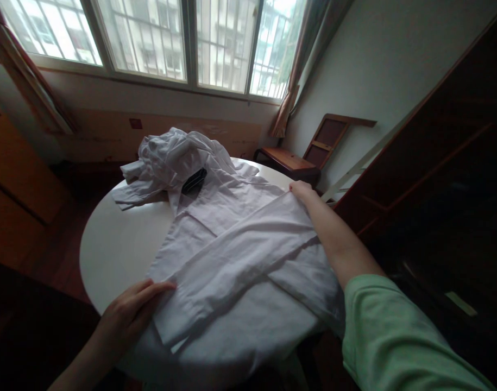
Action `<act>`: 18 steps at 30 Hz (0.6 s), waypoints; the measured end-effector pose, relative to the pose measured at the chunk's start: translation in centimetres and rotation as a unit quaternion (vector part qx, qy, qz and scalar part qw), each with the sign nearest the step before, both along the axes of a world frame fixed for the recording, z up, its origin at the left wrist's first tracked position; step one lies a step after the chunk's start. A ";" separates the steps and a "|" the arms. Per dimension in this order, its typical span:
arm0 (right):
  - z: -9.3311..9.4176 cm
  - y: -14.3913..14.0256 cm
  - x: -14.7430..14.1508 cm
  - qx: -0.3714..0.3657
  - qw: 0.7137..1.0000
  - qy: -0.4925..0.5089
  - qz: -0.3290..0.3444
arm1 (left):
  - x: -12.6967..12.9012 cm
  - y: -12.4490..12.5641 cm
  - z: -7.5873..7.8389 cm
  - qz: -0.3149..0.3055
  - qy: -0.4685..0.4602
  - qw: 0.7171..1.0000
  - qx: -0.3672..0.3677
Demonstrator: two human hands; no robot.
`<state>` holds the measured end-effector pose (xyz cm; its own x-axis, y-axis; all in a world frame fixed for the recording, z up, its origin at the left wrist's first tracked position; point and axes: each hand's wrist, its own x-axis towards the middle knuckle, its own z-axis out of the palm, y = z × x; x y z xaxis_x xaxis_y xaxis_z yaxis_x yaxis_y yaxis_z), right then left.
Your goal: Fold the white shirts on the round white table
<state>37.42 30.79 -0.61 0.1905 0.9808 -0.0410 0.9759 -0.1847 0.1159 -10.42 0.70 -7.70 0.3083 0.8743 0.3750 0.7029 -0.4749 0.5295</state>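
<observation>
Lying flat mid-table (109,244), the white shirt (240,255) looks light, soft and limp — best taken at edges or folds. Left hand (128,315) presses open-fingered on the near sleeve end; right hand (301,190) pinches the far-right fold.

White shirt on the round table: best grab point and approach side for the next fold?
Probably the white shirt at its right shoulder edge, where the right hand already pinches it, coming in from the right rim of the table. The folded sleeve lies diagonally across the body, so that edge is free. The left hand rests flat on the cuff end, pinning it.
</observation>
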 end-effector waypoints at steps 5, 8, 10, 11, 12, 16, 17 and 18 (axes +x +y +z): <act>-1.4 -0.5 -0.9 0.045 0.998 -0.021 -0.040 | 0.5 -0.1 0.0 0.020 0.004 1.000 -0.004; -2.5 -1.3 -1.2 0.085 0.995 -0.018 -0.052 | 0.6 -0.2 0.1 0.029 -0.008 0.999 -0.023; -2.9 -1.9 -1.3 0.131 0.990 -0.009 -0.050 | 0.6 -0.3 0.1 0.034 -0.022 0.998 -0.045; -3.1 -2.3 -1.2 0.161 0.986 0.004 -0.036 | 0.7 -0.3 0.2 0.037 -0.030 0.997 -0.056; -3.3 -2.8 -1.1 0.193 0.981 0.022 -0.013 | 0.7 -0.2 0.2 0.039 -0.040 0.996 -0.067; -4.5 -5.6 0.1 0.238 0.956 0.093 0.142 | 0.2 0.1 0.3 0.058 -0.102 0.988 -0.099; -4.9 -6.4 0.6 0.220 0.955 0.098 0.175 | 0.0 0.2 0.4 0.081 -0.107 0.987 -0.093; -5.4 -7.2 1.1 0.195 0.955 0.100 0.201 | -0.3 0.2 0.4 0.108 -0.105 0.985 -0.087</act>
<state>38.49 23.59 -6.02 -0.1777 0.9211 0.3464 0.9726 0.2180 -0.0808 -10.68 0.92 -7.30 0.0408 0.9676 0.2491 0.6441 -0.2161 0.7338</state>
